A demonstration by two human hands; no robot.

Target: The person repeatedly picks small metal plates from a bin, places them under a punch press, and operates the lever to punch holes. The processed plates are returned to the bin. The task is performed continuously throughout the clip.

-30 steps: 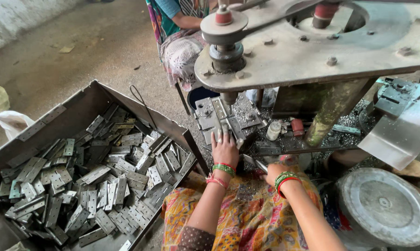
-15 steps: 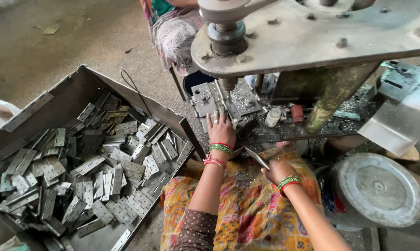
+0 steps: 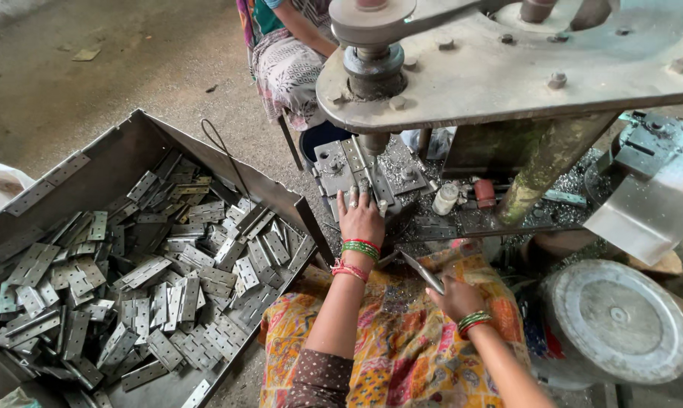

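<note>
Now, left hand (image 3: 360,219) flat on press bed (image 3: 341,170), right hand (image 3: 455,296) gripping 1 hinge (image 3: 422,272).

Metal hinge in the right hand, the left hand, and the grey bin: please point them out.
metal hinge (image 3: 421,270), head view, middle of the strip.
left hand (image 3: 360,219), head view, back of hand.
grey bin (image 3: 141,130), head view, far wall.

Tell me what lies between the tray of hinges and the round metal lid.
In the head view, between the tray and lid sits the person's patterned lap, with the right hand holding a hinge.
</note>
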